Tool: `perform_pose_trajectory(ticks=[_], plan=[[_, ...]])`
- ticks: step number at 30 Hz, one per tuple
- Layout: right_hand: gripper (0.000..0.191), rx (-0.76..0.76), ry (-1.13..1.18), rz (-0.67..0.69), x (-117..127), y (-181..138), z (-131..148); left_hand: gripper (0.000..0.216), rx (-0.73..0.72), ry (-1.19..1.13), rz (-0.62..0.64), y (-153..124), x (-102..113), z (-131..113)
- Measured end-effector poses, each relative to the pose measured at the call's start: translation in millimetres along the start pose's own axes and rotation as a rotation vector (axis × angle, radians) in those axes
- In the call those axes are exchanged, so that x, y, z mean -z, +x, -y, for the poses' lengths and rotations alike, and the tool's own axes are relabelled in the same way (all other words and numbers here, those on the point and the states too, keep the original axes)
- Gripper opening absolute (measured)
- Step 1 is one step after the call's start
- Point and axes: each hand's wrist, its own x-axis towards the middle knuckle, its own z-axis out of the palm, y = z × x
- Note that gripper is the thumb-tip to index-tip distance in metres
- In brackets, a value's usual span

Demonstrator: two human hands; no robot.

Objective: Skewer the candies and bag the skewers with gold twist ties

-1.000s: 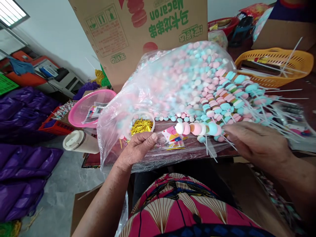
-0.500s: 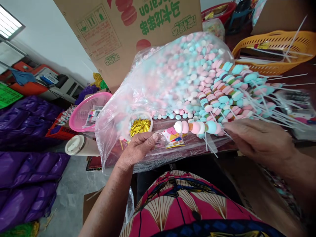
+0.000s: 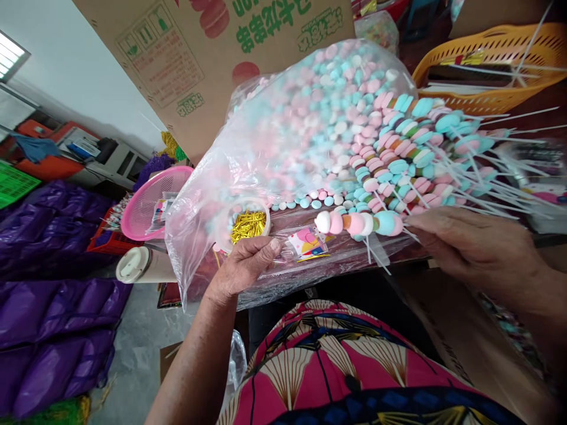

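Note:
My left hand (image 3: 248, 262) pinches the end of a clear printed plastic bag (image 3: 305, 243) with pink, yellow and blue shapes on it. My right hand (image 3: 473, 245) is closed round the stick end of a marshmallow skewer (image 3: 361, 224). White, pink, orange and blue pieces sit along that skewer, its white tip pointing left at the bag. Gold twist ties (image 3: 248, 226) fill a round white tub (image 3: 267, 218) just behind my left hand. Beyond my right hand lies a pile of finished-looking marshmallow skewers (image 3: 403, 159), their white sticks pointing right.
A big clear sack of loose marshmallows (image 3: 310, 112) leans against a cardboard box (image 3: 155, 77). To the right stands a yellow basket (image 3: 482, 103). A pink basket (image 3: 133, 203) and a lidded cup (image 3: 148, 265) are at the left, with purple bundles (image 3: 57, 348) on the floor.
The view has shifted slightly, so the background sits a little higher and further left. The skewer's tip has drawn slightly away from the bag; both hands keep their hold.

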Motion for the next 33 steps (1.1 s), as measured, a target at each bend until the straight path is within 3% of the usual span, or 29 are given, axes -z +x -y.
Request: perform_pose_trajectory(ticks=[10,17,20,26,29,33], plan=[[0.024,-0.029,0.086,-0.004,-17,-13,11,0.046,-0.008,-0.125,-0.058,0,-1,21],[0.023,0.137,0.017,0.088,-5,-5,-5,0.040,-0.007,0.078,0.072,6,3,-4],[0.025,0.201,0.032,0.131,1,1,-10,0.038,-0.075,0.239,0.129,13,5,-15],[0.022,0.065,0.009,0.153,-10,-1,1,0.040,-0.193,0.495,0.173,24,10,-25],[0.018,0.012,0.164,0.142,-16,-4,7,0.040,-0.208,0.515,0.174,25,12,-25],[0.022,-0.035,0.384,0.262,-23,-2,10,0.041,-0.260,0.621,0.230,32,7,-30]])
